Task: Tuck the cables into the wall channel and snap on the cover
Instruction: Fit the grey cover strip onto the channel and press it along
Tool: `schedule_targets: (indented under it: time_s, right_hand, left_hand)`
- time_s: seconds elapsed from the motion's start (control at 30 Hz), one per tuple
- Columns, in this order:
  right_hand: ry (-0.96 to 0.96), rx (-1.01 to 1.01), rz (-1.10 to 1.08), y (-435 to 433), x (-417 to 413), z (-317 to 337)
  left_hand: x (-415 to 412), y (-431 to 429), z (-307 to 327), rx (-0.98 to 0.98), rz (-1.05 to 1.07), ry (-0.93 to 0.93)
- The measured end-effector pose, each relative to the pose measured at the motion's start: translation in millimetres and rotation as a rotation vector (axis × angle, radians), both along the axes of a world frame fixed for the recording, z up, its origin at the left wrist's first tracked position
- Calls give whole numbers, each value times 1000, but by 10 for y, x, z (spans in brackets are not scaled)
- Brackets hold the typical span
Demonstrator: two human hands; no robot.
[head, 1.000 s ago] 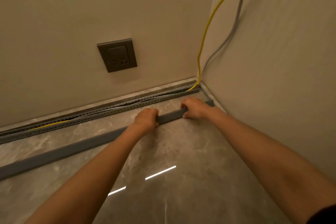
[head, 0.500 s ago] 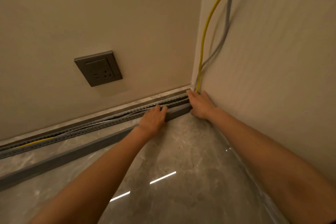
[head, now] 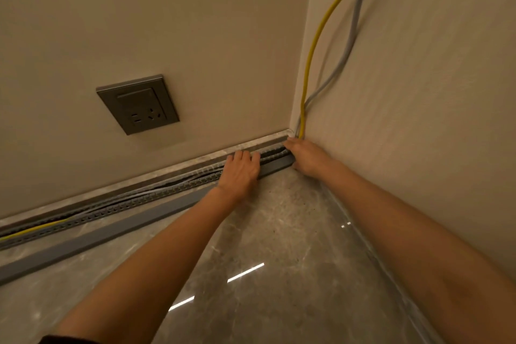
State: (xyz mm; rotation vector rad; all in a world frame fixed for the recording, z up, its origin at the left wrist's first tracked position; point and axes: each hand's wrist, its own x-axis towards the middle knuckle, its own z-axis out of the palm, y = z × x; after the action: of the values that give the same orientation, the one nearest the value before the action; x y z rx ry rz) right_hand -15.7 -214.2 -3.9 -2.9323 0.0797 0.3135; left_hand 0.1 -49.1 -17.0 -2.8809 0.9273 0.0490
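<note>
Both hands have carried the cover's end from the open floor up to the corner. Nearest, the marble floor [head: 279,274] fills the lower frame. Across it the grey cover [head: 117,229] lies just beside the slotted wall channel [head: 167,190]. The left hand [head: 241,172] lies flat, fingers spread over channel and cover, likely pressing cables down. The right hand [head: 305,156] holds the cover's end at the corner; its grip is hidden. Beyond, the yellow cable [head: 321,36] and grey cable [head: 354,31] climb the wall, past the socket [head: 138,105] at centre left.
</note>
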Motion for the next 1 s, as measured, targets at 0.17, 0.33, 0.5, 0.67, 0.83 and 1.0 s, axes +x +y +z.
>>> schedule_targets:
  time_s: [0.17,0.33,0.5,0.67,0.83,1.0]
  right_hand:
    - [-26,-17,4,-1,-34,-62]
    - [15,-15,21,-9,-34,-1]
    - [33,-11,62,-30,-19,41]
    - [68,-46,100,-46,0,64]
    - [63,-89,130,-50,12,44]
    - [-7,-114,142,-66,13,11]
  left_hand:
    - [-121,30,-87,48,16,-9]
    - [-98,-37,1,-18,111,141]
    - [-21,-67,103,-29,91,218]
    - [58,-33,114,-20,44,236]
    - [111,9,82,-143,33,193]
    - [117,-70,125,-177,72,216]
